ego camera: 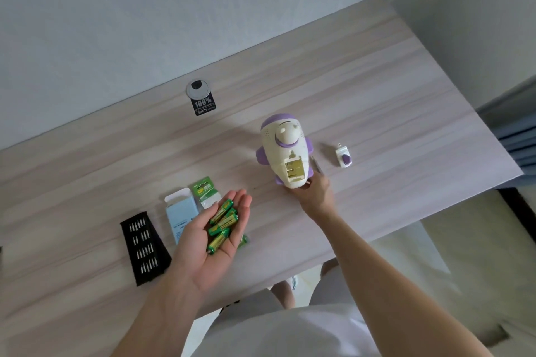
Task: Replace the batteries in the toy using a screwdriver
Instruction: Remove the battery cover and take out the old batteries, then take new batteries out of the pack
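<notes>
A cream and purple toy (285, 151) lies on the wooden table (377, 95) with its battery compartment (295, 171) open and facing up. My right hand (314, 193) grips the toy's near end. My left hand (220, 229) is held palm up above the table, cupping several green and yellow batteries (223, 222). One more battery (243, 240) lies on the table under that hand. The screwdriver (317, 166) lies just right of the toy. The compartment cover (343, 156), white with a purple part, rests further right.
A black tray of screwdriver bits (145, 246) lies at the left. Next to it are a light blue box (179, 217) and a green battery pack (204, 190). A round cable grommet (197, 88) with a black label sits near the wall. The table's front edge runs close to my body.
</notes>
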